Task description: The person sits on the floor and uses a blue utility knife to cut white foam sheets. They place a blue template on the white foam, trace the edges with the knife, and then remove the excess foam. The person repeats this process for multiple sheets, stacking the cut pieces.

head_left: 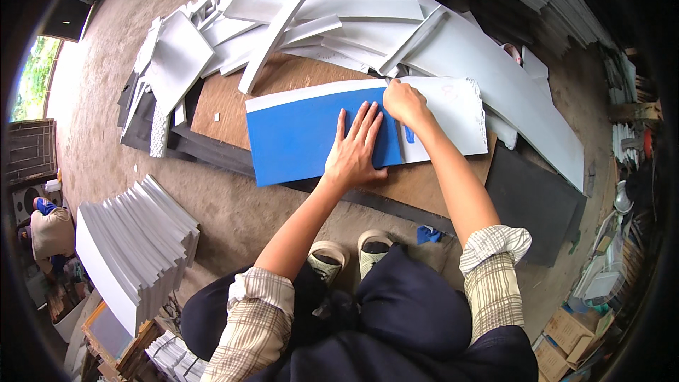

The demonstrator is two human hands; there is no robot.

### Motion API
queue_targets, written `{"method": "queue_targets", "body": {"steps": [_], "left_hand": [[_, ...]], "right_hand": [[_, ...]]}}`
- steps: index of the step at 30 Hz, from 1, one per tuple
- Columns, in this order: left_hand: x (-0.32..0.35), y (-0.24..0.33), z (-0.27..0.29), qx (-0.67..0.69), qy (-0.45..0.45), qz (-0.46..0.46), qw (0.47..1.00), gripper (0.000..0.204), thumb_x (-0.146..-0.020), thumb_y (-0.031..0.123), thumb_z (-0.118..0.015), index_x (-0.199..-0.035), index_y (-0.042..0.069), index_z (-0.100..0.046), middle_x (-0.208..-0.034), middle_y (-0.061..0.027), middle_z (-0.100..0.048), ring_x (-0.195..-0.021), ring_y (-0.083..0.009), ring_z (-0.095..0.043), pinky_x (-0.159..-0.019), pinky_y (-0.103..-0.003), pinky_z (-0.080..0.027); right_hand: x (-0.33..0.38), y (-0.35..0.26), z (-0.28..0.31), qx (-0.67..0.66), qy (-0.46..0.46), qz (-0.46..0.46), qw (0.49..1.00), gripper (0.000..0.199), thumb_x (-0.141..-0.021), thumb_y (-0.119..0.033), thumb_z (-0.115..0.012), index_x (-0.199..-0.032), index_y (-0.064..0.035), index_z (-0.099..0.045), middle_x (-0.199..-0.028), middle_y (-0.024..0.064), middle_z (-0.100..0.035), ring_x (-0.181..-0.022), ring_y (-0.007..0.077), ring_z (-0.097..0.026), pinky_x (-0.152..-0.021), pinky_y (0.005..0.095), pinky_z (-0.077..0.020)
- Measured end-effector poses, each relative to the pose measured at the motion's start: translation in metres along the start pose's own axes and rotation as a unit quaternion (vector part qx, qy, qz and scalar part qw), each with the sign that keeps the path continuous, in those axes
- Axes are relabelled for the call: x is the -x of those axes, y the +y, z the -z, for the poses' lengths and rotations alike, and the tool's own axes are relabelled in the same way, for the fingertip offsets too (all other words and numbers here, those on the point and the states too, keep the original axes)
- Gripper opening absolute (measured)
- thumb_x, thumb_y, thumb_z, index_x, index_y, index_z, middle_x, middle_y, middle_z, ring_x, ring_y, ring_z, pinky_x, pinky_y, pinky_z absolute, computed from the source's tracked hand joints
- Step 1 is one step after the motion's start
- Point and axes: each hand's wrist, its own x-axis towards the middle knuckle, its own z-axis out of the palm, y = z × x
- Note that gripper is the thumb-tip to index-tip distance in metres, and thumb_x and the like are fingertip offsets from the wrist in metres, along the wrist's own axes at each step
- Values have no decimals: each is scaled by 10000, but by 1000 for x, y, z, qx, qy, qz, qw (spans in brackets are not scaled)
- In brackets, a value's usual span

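Note:
A blue rectangular sheet [293, 138] lies on top of a white foam board [453, 110], with a strip of white showing along its far edge. My left hand [357, 145] presses flat on the blue sheet near its right end, fingers stretched out. Closed in a fist, my right hand [407, 105] sits at the far right corner of the blue sheet, over the white board. What it grips is mostly hidden inside the fingers. Beside my right wrist, a small blue mark [409, 134] shows on the white board, whose right edge is rough.
Under the boards lies a brown wooden panel [233, 102] over black sheets [534, 201]. White foam offcuts [180, 56] pile up beyond it, next to a long curved white sheet [523, 117]. A stack of white boards [138, 240] stands at left. Cardboard boxes [569, 332] sit at lower right.

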Motion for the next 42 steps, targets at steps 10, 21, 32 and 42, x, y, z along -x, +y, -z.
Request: {"method": "queue_targets", "body": {"steps": [10, 21, 32, 42], "left_hand": [[2, 2, -1, -1, 13, -13, 1000, 1058, -484, 437, -744, -1340, 55, -253, -1428, -105, -209, -1340, -227, -147, -1079, -504, -57], [5, 6, -5, -24, 40, -17, 999, 1020, -488, 440, -720, -1324, 43, -292, -1419, -107, -238, -1336, -224, -165, -1071, -514, -74], [1, 6, -8, -55, 36, -15, 998, 1041, -505, 497, -709, -1331, 33, -278, -1421, -112, -228, -1338, -237, -152, -1070, -520, -59], [1, 39, -26, -81, 55, -56, 994, 538, -774, 447, -565, -1244, 219, -435, -1419, -63, -237, -1341, -269, -123, -955, -706, -53]], "right_hand": [[3, 14, -7, 19, -233, -18, 972, 242, -721, -37, -410, -642, 63, -616, -622, 213, -614, -517, 279, -618, -522, 387, -500], [97, 37, -25, -118, -228, -66, 964, 295, -807, -96, -376, -710, 107, -566, -616, 249, -592, -512, 308, -609, -493, 413, -510], [170, 41, -45, -108, -106, -78, 985, 328, -856, -202, -392, -1059, 43, -473, -972, 305, -567, -939, 454, -541, -821, 527, -424], [98, 78, -17, -339, 62, -65, 936, 291, -889, -276, -412, -914, -3, -509, -635, 220, -587, -638, 375, -607, -577, 477, -471]]}}
